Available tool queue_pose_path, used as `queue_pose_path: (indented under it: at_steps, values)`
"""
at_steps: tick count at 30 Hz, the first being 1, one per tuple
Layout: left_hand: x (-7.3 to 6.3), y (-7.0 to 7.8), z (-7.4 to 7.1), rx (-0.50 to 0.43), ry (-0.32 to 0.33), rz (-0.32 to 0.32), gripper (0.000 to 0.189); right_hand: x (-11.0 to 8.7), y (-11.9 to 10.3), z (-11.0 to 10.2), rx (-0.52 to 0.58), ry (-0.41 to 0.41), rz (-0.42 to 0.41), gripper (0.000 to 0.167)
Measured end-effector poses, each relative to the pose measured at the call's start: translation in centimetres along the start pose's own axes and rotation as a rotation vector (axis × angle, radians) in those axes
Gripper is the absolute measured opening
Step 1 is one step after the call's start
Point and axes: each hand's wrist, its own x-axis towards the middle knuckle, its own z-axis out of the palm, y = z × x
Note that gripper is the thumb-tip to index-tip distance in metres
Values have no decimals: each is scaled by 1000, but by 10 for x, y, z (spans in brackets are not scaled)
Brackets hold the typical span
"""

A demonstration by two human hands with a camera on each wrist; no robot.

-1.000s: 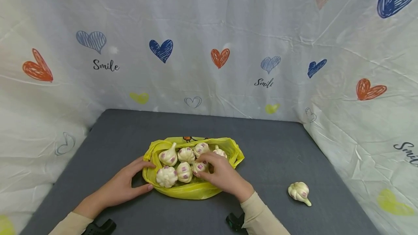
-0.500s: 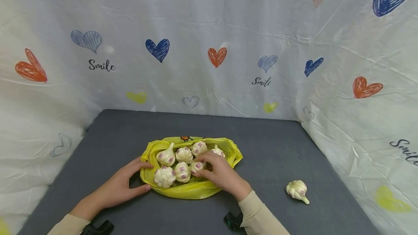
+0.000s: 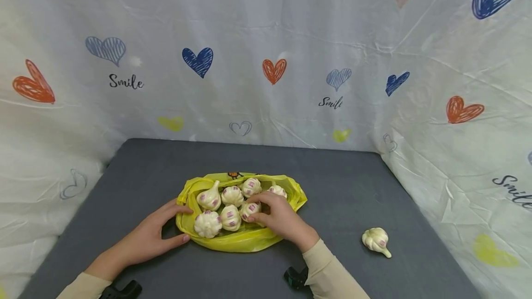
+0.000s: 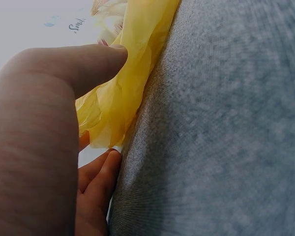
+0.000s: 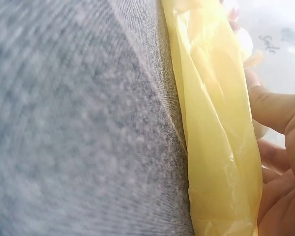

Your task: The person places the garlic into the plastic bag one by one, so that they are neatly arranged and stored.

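In the head view a yellow plastic bag (image 3: 237,245) lies with its mouth spread wide, several garlic bulbs inside. The left hand (image 3: 143,241) holds the bag's left end, index finger over the rim and thumb along the front side; the left wrist view shows the thumb against the thin plastic. Reaching in over the front rim, the right hand (image 3: 287,220) grips a garlic bulb (image 3: 249,209) between thumb and fingers. That bulb sits among the others, right of a front-row garlic bulb (image 3: 230,218). In the right wrist view the bag's wall (image 5: 221,147) hides most of the contents.
A single garlic bulb (image 3: 376,241) lies on the dark grey tabletop (image 3: 332,188), right of the bag. A white curtain (image 3: 232,22) printed with hearts stands behind and along both sides. Black wrist devices sit under both sleeves.
The whole scene shifts slightly left in the head view. Both hands keep nearly the same places on the bag and the garlic bulb.
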Motion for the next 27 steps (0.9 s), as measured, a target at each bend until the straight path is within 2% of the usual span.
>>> queue_pose_path:
  at_steps: [10, 27]
  values:
    - [0, 0, 1, 24, 4, -1, 49, 0, 1, -1, 46, -12, 17, 33]
    - [1, -1, 0, 0, -2, -14, 50, 1, 1, -2, 36, -14, -11, 32]
